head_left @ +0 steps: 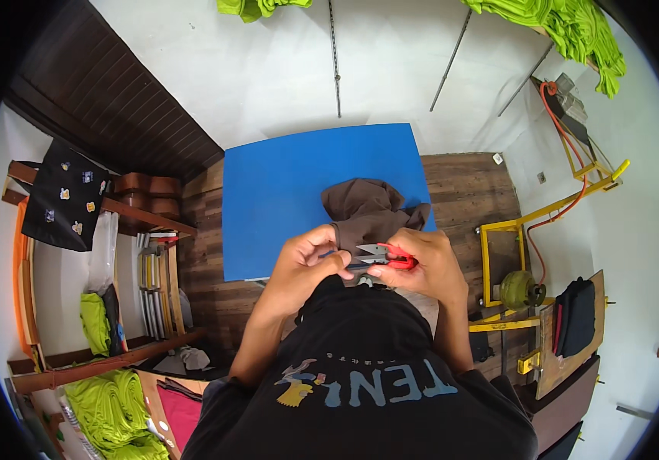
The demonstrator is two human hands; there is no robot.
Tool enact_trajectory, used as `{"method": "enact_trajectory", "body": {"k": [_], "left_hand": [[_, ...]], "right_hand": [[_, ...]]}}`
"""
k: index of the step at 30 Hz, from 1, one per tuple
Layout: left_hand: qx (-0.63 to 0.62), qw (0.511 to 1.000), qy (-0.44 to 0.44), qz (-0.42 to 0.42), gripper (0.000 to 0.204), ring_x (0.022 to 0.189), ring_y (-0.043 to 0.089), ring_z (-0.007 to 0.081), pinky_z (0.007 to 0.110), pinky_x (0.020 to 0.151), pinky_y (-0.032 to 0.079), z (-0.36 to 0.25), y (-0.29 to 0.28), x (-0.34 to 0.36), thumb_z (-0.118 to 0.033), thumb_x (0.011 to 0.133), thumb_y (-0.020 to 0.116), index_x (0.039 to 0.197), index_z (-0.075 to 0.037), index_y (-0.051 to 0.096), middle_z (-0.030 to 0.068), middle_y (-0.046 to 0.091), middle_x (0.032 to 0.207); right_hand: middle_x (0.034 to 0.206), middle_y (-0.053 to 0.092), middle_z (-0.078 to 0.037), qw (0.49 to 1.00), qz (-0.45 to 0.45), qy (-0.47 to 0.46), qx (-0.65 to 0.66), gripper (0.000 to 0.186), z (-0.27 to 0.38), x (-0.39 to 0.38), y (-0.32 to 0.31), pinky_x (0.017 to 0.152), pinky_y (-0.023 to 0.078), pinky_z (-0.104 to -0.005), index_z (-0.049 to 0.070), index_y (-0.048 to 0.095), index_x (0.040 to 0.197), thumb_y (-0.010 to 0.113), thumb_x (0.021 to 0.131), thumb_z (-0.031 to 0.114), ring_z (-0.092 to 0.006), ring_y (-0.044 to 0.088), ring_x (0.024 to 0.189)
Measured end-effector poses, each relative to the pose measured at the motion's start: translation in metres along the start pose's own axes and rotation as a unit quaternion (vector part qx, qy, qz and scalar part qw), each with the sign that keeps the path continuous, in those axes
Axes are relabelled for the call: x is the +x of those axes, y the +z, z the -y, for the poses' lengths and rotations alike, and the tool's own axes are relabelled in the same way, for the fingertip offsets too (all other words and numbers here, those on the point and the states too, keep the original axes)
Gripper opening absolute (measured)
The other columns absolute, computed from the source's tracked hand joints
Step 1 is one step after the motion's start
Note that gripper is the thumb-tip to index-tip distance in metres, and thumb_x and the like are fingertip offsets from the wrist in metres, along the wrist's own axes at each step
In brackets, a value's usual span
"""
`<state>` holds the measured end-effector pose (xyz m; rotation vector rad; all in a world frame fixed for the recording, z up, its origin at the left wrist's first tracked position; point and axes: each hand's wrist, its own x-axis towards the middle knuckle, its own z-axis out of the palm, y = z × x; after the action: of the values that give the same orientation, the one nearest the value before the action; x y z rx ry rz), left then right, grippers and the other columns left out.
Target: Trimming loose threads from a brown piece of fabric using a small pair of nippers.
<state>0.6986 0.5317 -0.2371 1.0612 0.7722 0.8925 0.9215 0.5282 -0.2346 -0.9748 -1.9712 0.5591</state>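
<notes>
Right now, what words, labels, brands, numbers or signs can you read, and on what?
Shirt: large pale letters, legible, but not copied here.
Shirt, beside those: a row of characters, too small to read.
Black cloth: small colourful prints; any lettering is too small.
Snips: none I can make out.

The left hand and right hand sit close together ahead of the torso, apart by a small gap. The left thumb and fingers meet in a pinch pointed toward the right hand; the right hand is curled in a firm grip, thumb pointing left. Behind them, the bare left forearm slants inward, while the right forearm runs nearly straight forward.
</notes>
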Motion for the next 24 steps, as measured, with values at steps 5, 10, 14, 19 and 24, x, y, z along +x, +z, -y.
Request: {"method": "enact_trajectory", "body": {"k": [5, 10, 14, 19, 24], "left_hand": [[-0.055, 0.998, 0.012, -0.015, 0.023, 0.090, 0.064, 0.0173, 0.034, 0.078, 0.057, -0.002, -0.009, -0.011, 0.000, 0.087, 0.056, 0.109, 0.005, 0.060, 0.0104, 0.064, 0.098], [-0.053, 0.998, 0.012, -0.007, 0.023, 0.090, 0.064, 0.0179, 0.035, 0.080, 0.057, -0.004, -0.023, -0.021, 0.001, 0.088, 0.055, 0.110, 0.005, 0.060, 0.0112, 0.064, 0.100], [-0.049, 0.999, 0.016, -0.014, 0.022, 0.089, 0.064, 0.0178, 0.036, 0.081, 0.056, -0.004, -0.025, -0.023, 0.001, 0.088, 0.056, 0.109, 0.005, 0.060, 0.0111, 0.064, 0.100], [-0.052, 0.998, 0.025, -0.012, 0.022, 0.090, 0.064, 0.0170, 0.036, 0.084, 0.056, -0.007, -0.029, -0.023, 0.001, 0.087, 0.057, 0.109, 0.005, 0.060, 0.0109, 0.064, 0.101], [-0.052, 0.998, 0.023, -0.019, 0.021, 0.091, 0.062, 0.0157, 0.036, 0.084, 0.055, -0.008, -0.026, -0.015, 0.001, 0.088, 0.058, 0.108, 0.005, 0.060, 0.0097, 0.063, 0.101]], "right_hand": [[0.060, 0.053, -0.007, 1.000, 0.018, 0.004, -0.013, 0.034, 0.007, 0.000, 0.010, 0.046, 0.042, -0.0314, 0.003, 0.056, 0.073, 0.084, 0.066, 0.021, -0.0222, 0.054, 0.050], [0.060, 0.053, -0.007, 0.999, 0.019, 0.009, -0.028, 0.034, 0.013, 0.003, 0.021, 0.047, 0.042, -0.0315, 0.003, 0.056, 0.072, 0.084, 0.066, 0.020, -0.0224, 0.054, 0.051], [0.060, 0.053, -0.007, 0.999, 0.022, -0.006, -0.037, 0.034, 0.018, 0.008, 0.024, 0.046, 0.042, -0.0316, 0.003, 0.056, 0.072, 0.085, 0.065, 0.021, -0.0225, 0.054, 0.050], [0.060, 0.053, -0.007, 0.999, 0.026, -0.001, -0.029, 0.034, 0.015, 0.013, 0.029, 0.046, 0.041, -0.0312, 0.004, 0.056, 0.072, 0.084, 0.066, 0.021, -0.0223, 0.054, 0.050], [0.060, 0.053, -0.008, 0.999, 0.034, 0.009, -0.026, 0.034, 0.007, 0.016, 0.026, 0.046, 0.041, -0.0318, 0.003, 0.056, 0.072, 0.084, 0.066, 0.021, -0.0226, 0.054, 0.050]]}}
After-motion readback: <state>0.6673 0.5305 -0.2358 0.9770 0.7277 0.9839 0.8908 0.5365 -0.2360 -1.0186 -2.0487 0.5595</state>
